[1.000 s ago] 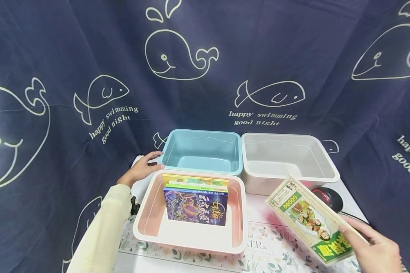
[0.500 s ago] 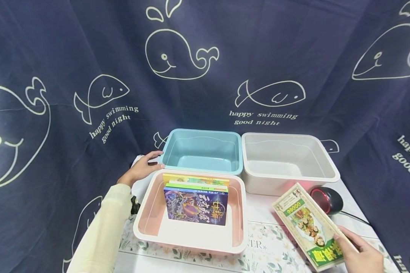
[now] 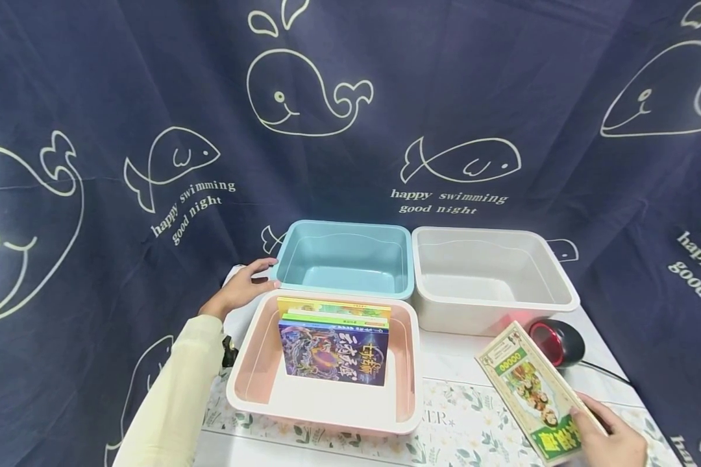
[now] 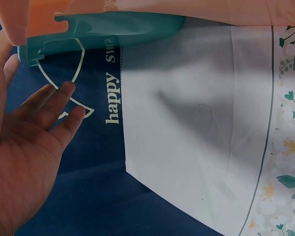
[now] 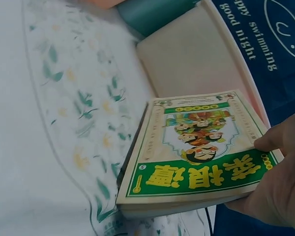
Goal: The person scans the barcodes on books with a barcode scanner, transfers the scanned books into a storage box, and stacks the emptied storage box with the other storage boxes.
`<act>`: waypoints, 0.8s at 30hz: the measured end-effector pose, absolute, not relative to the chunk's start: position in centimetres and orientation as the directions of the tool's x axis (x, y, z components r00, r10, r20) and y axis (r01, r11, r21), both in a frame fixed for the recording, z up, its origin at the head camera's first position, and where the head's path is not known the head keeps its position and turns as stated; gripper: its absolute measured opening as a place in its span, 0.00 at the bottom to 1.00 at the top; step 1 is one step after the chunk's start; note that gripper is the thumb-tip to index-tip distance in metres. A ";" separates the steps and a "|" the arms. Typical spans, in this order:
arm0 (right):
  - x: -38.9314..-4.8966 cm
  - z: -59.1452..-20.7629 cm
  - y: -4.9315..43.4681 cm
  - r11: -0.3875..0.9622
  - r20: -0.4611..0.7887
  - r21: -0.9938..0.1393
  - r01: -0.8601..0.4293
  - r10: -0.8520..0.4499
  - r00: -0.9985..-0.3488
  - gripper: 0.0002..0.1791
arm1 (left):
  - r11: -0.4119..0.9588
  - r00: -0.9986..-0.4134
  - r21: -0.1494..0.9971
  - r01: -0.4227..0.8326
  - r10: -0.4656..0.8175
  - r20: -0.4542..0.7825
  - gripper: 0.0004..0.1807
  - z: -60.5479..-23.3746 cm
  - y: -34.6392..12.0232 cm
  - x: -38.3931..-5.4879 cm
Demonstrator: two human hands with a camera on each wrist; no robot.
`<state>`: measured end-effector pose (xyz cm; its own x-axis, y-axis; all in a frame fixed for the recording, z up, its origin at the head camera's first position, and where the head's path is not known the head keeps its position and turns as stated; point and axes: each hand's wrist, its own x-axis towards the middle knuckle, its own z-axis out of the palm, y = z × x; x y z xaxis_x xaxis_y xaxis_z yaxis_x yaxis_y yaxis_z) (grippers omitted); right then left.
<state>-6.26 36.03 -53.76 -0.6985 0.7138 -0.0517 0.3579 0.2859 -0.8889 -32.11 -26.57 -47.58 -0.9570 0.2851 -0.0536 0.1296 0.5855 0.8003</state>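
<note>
My right hand grips a book by its lower right edge, thumb on the cover. In the right wrist view the book's cover shows a green band with yellow characters and cartoon figures. In the head view my left hand has its fingertips at the left rim of the blue bin. The left wrist view shows the left hand with its fingers spread loosely. Several books stand upright in the pink bin, a purple cover foremost.
A grey bin stands right of the blue one. Before it sits a rounded black device with a red-lit face and a cable. A floral cloth covers part of the table. A dark whale-print curtain hangs behind.
The book in my right hand has moved down from in front of the black device, uncovering its red-lit face; the hand has shifted left. The left hand stays where it was.
</note>
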 end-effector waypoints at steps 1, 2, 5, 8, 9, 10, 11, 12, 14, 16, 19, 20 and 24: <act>-6.3 -53.6 36.1 0.280 -0.066 -0.885 0.372 0.715 -0.696 0.15 | 0.584 -0.956 0.801 0.131 0.287 -0.053 0.36 -47.6 -26.6 -32.1; -6.3 -53.4 36.1 0.277 -0.084 -0.879 0.389 0.713 -0.696 0.15 | 0.585 -0.956 0.801 0.130 0.288 -0.055 0.36 -47.5 -26.6 -32.1; -6.2 -52.2 36.3 0.303 -0.116 -0.849 0.433 0.692 -0.712 0.14 | 0.586 -0.955 0.801 0.122 0.289 -0.065 0.36 -47.4 -26.5 -32.0; -6.4 -50.3 36.2 0.379 -0.088 -0.820 0.430 0.658 -0.748 0.14 | 0.592 -0.956 0.797 0.120 0.286 -0.069 0.36 -47.4 -26.5 -32.0; -6.4 -49.5 36.1 0.407 -0.061 -0.819 0.403 0.638 -0.767 0.15 | 0.591 -0.956 0.798 0.120 0.285 -0.068 0.36 -47.3 -26.5 -32.0; -6.6 -48.7 35.9 0.427 -0.039 -0.822 0.376 0.617 -0.786 0.16 | 0.592 -0.956 0.797 0.122 0.285 -0.066 0.36 -47.3 -26.5 -32.0; -6.7 -47.9 35.7 0.443 -0.020 -0.827 0.348 0.594 -0.804 0.17 | 0.592 -0.956 0.796 0.123 0.285 -0.064 0.36 -47.3 -26.5 -32.1; -6.8 -47.1 35.4 0.451 0.000 -0.835 0.315 0.573 -0.820 0.18 | 0.593 -0.957 0.795 0.125 0.284 -0.062 0.36 -47.4 -26.6 -32.1; -7.2 -45.7 34.9 0.437 0.009 -0.860 0.264 0.531 -0.848 0.19 | 0.593 -0.958 0.796 0.122 0.281 -0.063 0.36 -47.4 -26.5 -32.1; -7.6 -44.6 34.7 0.445 0.024 -0.869 0.218 0.476 -0.879 0.20 | 0.591 -0.957 0.798 0.122 0.283 -0.064 0.36 -47.4 -26.5 -32.1; -8.2 -43.2 34.3 0.473 0.057 -0.867 0.160 0.412 -0.909 0.22 | 0.583 -0.957 0.804 0.117 0.283 -0.066 0.36 -47.3 -26.4 -32.0; -8.4 -42.7 34.1 0.487 0.077 -0.863 0.136 0.393 -0.916 0.22 | 0.580 -0.957 0.806 0.117 0.283 -0.065 0.36 -47.4 -26.4 -32.0; -9.5 -41.0 33.0 0.494 0.125 -0.867 0.071 0.352 -0.928 0.20 | 0.569 -0.958 0.814 0.116 0.282 -0.060 0.36 -47.4 -26.6 -32.0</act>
